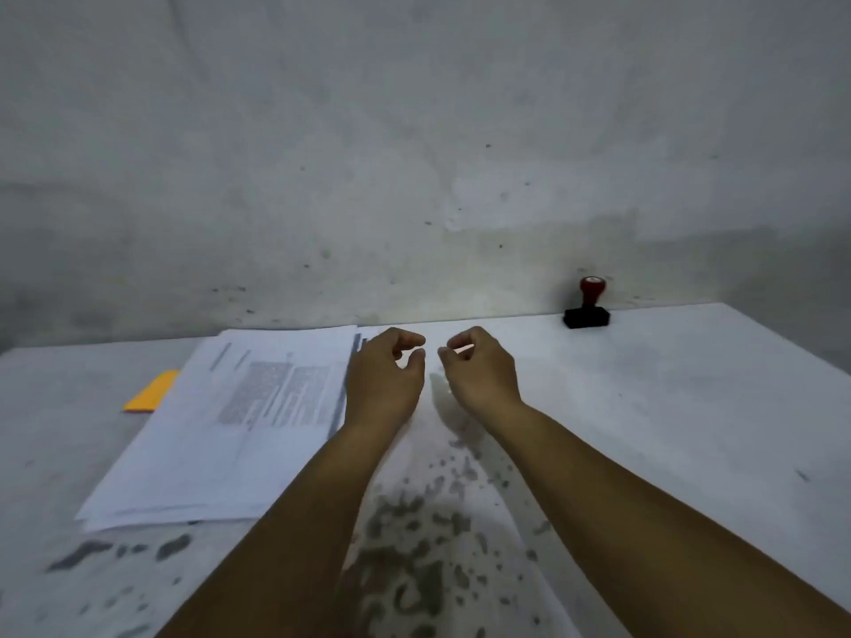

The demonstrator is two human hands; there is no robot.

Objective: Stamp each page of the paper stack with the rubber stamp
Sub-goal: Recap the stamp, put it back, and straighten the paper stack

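Orange card on the table far left. Paper stack beside it, top page printed, text too blurred to read. Left hand at the stack's right edge, right hand just beside; fingers loosely curled, holding nothing. Rubber stamp upright by the wall, well apart.

No legible text. The top sheet of the white paper stack, at left on the desk, bears grey printed blocks too blurred to read.
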